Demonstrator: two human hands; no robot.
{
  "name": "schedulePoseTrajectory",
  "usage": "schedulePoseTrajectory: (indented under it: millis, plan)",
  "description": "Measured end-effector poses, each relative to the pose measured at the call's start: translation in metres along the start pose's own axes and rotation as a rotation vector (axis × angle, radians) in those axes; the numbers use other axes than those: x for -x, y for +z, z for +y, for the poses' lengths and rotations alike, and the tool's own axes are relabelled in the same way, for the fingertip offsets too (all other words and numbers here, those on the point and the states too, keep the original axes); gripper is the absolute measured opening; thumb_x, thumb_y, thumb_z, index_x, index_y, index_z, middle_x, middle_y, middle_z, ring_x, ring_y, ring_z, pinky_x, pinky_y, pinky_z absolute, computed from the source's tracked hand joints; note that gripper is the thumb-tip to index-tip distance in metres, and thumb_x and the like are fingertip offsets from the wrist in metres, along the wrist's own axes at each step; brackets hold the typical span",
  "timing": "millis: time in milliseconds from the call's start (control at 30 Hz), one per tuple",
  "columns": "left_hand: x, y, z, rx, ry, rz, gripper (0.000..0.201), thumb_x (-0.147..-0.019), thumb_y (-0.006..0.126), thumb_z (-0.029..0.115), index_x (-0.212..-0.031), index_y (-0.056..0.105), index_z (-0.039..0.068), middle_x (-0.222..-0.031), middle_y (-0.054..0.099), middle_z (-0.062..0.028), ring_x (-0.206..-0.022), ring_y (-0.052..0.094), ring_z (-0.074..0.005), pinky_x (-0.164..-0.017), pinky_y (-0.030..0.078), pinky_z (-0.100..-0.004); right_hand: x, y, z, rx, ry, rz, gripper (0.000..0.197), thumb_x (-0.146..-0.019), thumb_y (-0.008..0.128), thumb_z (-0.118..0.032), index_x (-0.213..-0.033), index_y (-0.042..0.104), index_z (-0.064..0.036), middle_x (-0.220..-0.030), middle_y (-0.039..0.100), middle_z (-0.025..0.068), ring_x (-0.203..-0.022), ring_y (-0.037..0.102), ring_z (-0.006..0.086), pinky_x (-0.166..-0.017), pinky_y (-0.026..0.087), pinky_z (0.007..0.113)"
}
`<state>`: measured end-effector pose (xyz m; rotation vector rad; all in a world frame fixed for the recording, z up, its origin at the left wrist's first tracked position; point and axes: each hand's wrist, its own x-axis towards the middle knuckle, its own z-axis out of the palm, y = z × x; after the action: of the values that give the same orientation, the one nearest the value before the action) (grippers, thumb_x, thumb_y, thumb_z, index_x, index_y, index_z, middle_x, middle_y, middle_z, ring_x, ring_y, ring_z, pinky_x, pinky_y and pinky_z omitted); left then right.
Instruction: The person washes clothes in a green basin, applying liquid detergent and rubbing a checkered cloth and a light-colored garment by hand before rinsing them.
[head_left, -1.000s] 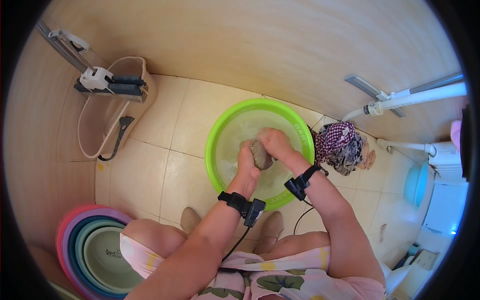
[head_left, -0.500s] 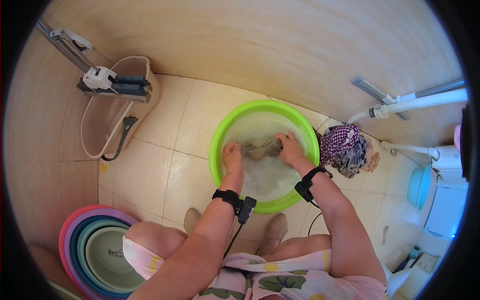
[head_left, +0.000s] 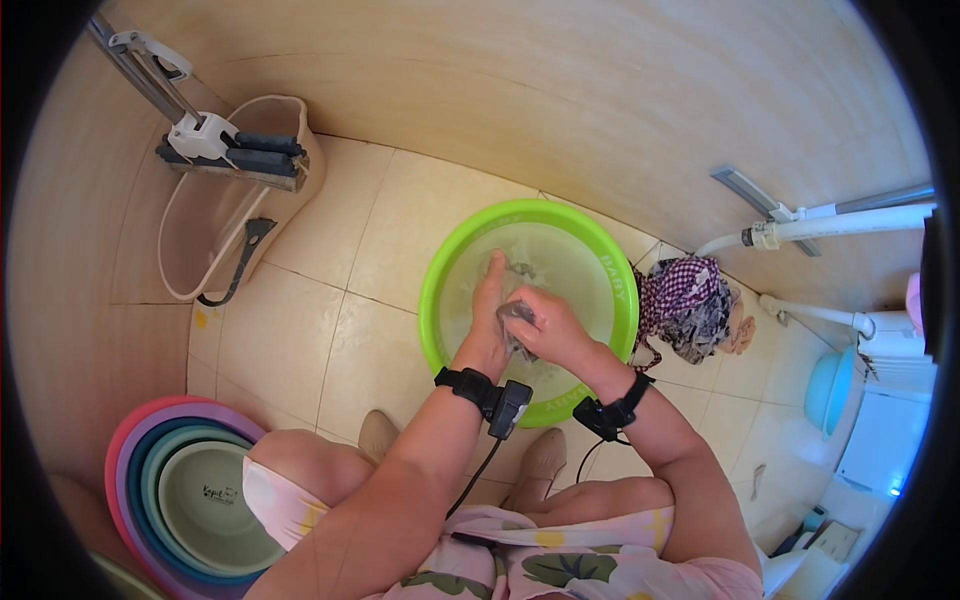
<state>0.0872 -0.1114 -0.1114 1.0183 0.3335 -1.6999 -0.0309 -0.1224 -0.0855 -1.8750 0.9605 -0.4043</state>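
Over the bright green basin (head_left: pixel 430 320) of cloudy water, both my hands are together on a wet grey cloth (head_left: pixel 516 312). My right hand (head_left: pixel 548 328) is closed, its fingers bunched round a fold of the cloth. Beside it on the left, my left hand (head_left: pixel 488 308) holds the cloth against its palm, thumb pointing away from me. The other fingers of the left hand are partly hidden by the cloth and the right hand. Part of the cloth hangs toward the water; its full shape cannot be made out.
Right of the basin, a pile of clothes (head_left: pixel 690 300), checked and patterned, lies on the tiled floor. A beige mop bucket (head_left: pixel 290 190) with a mop (head_left: pixel 205 140) stands far left. Nested bowls (head_left: pixel 120 470) are near left. White pipes (head_left: pixel 850 222) and a blue basin (head_left: pixel 828 390) are at right.
My hands were apart with the cloth spread between them in the water. They have come together, the right moving left, and the cloth is now bunched between them.
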Motion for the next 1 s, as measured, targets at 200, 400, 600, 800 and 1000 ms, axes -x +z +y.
schedulePoseTrajectory:
  millis: [200,400,600,800,1000]
  plan:
    - [-0.022,-0.006,-0.029,-0.404,0.227,0.093,0.034,-0.085,0.06,0.034,-0.102,0.057,0.005,-0.085,0.061,-0.008,-0.079,0.06,-0.0187,-0.073,0.048,-0.0311,-0.024,-0.021,0.09,0.179,0.448,-0.016,0.035,-0.084,0.058,-0.026,-0.113,0.05,-0.007,-0.103,0.06,0.0212,-0.095,0.059,0.0381,-0.078,0.048,0.043]
    - [-0.037,-0.066,-0.001,-0.289,0.16,0.097,0.074,-0.083,0.061,0.053,-0.138,0.039,0.009,-0.14,0.038,-0.0143,-0.125,0.035,-0.0305,-0.1,0.031,-0.0481,-0.008,-0.008,0.091,0.699,0.134,0.05,0.049,-0.083,0.06,-0.022,-0.13,0.045,-0.0185,-0.14,0.034,0.0158,-0.124,0.041,0.0333,-0.096,0.042,0.044]
    - [-0.066,-0.095,-0.003,-1.136,0.076,0.042,0.07,-0.084,0.059,0.054,-0.133,0.045,0.007,-0.134,0.046,-0.0136,-0.125,0.039,-0.0277,-0.101,0.032,-0.0463,-0.009,-0.013,0.103,0.736,0.271,-0.218,0.055,-0.076,0.062,-0.011,-0.128,0.05,-0.022,-0.137,0.039,0.0108,-0.122,0.044,0.0321,-0.098,0.041,0.04]
    - [-0.042,-0.047,-0.015,0.016,-0.1,0.108,0.051,-0.087,0.06,0.042,-0.122,0.055,0.004,-0.12,0.057,-0.0108,-0.111,0.053,-0.0191,-0.097,0.039,-0.0327,-0.013,-0.016,0.066,-0.447,0.264,-0.212,0.049,-0.069,0.06,0.004,-0.116,0.061,-0.0115,-0.119,0.054,0.0082,-0.112,0.053,0.0233,-0.097,0.041,0.032]
    - [0.002,-0.021,-0.017,-0.244,0.424,-0.189,0.051,-0.089,0.052,0.052,-0.118,0.054,0.01,-0.113,0.059,-0.0092,-0.107,0.055,-0.024,-0.092,0.044,-0.0392,0.0,-0.012,-0.008,-0.172,0.036,-0.236,0.039,-0.071,0.067,0.0,-0.108,0.063,-0.0091,-0.097,0.059,0.0078,-0.093,0.058,0.0225,-0.085,0.046,0.033]
